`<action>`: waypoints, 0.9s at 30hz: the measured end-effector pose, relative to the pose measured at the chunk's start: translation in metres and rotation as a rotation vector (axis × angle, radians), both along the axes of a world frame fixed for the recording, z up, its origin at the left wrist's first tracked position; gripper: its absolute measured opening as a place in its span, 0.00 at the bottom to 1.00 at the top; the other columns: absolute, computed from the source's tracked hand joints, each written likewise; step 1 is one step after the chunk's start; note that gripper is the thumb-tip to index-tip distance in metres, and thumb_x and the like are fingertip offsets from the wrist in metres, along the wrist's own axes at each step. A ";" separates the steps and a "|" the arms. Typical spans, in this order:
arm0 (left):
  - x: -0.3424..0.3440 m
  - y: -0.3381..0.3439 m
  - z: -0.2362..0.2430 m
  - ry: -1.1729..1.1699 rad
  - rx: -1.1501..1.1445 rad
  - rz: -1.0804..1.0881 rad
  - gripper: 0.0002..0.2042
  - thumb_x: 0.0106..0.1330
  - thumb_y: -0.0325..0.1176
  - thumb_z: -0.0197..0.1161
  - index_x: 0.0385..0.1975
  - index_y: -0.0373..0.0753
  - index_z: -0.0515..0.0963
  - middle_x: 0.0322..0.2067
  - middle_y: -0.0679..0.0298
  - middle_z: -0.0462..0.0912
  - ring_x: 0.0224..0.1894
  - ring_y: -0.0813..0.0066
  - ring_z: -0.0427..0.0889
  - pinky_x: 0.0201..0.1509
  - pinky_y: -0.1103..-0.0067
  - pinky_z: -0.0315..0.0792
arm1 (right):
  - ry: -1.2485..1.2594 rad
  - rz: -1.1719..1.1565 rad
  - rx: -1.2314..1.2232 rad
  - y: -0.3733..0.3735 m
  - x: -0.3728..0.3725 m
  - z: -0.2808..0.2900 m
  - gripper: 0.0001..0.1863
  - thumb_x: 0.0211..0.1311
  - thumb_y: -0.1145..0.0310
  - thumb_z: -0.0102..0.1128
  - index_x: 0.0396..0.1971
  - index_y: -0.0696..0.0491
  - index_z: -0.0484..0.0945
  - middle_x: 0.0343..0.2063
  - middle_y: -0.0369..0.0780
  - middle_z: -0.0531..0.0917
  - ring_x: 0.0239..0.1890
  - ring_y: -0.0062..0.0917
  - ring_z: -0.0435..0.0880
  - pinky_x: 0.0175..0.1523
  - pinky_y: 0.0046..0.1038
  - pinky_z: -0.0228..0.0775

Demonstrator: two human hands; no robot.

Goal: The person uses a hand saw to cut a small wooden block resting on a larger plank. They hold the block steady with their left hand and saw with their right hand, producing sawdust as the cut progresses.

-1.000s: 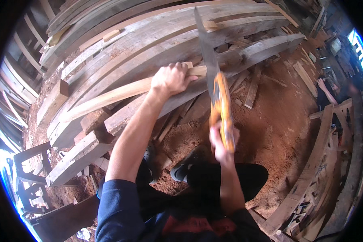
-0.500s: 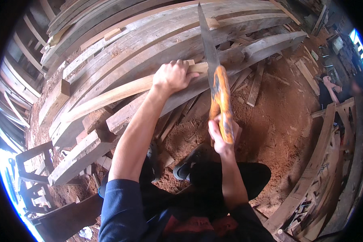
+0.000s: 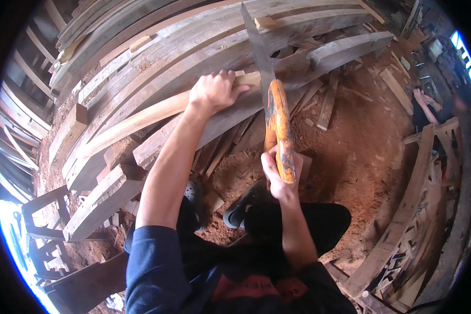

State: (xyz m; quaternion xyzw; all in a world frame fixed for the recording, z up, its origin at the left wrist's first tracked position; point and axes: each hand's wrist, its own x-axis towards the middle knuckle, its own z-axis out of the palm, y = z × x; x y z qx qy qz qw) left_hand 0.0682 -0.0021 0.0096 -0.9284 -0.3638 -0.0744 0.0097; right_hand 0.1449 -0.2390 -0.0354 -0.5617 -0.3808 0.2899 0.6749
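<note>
My left hand [image 3: 213, 92] is closed over a long pale wooden strip [image 3: 146, 124], close to its right end. That strip lies slanted across larger grey timbers. In my right hand [image 3: 282, 172] is a handsaw, its worn orange handle [image 3: 280, 125] wrapped by my fingers. The saw blade [image 3: 257, 47] points away from me and passes right beside the strip's cut end. Whether the teeth touch the wood I cannot tell. Under the strip runs a thick grey beam [image 3: 225, 121].
Long timbers [image 3: 193, 65] are stacked across the far side. A short block [image 3: 68, 133] stands at left, above a squared beam [image 3: 102, 201]. Sawdust [image 3: 345, 157] covers the ground. At right, curved planks [image 3: 397, 230] lie near another person's arm [image 3: 428, 107].
The saw has shifted slightly left and toward me in the picture, with my right hand. My left hand and the strip's end also sit a little farther left.
</note>
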 end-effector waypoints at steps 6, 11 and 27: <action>-0.005 -0.003 -0.003 -0.008 0.031 -0.003 0.31 0.67 0.62 0.43 0.45 0.36 0.74 0.40 0.50 0.82 0.43 0.52 0.83 0.45 0.62 0.77 | -0.342 -0.015 0.082 -0.061 -0.009 -0.008 0.08 0.53 0.74 0.66 0.21 0.55 0.75 0.16 0.33 0.74 0.20 0.16 0.73 0.28 0.24 0.67; -0.006 -0.008 0.000 0.012 -0.063 -0.002 0.31 0.67 0.62 0.45 0.46 0.35 0.75 0.41 0.47 0.82 0.42 0.51 0.83 0.46 0.61 0.77 | 0.069 0.049 -0.048 0.012 0.016 -0.001 0.13 0.60 0.70 0.65 0.19 0.54 0.72 0.15 0.29 0.71 0.17 0.11 0.66 0.22 0.21 0.57; -0.009 0.002 -0.007 -0.064 0.000 -0.033 0.29 0.68 0.59 0.47 0.43 0.33 0.76 0.39 0.47 0.82 0.40 0.52 0.84 0.43 0.64 0.78 | -0.071 -0.032 -0.029 0.008 0.010 -0.017 0.09 0.57 0.72 0.64 0.22 0.56 0.75 0.15 0.32 0.74 0.19 0.15 0.71 0.25 0.22 0.62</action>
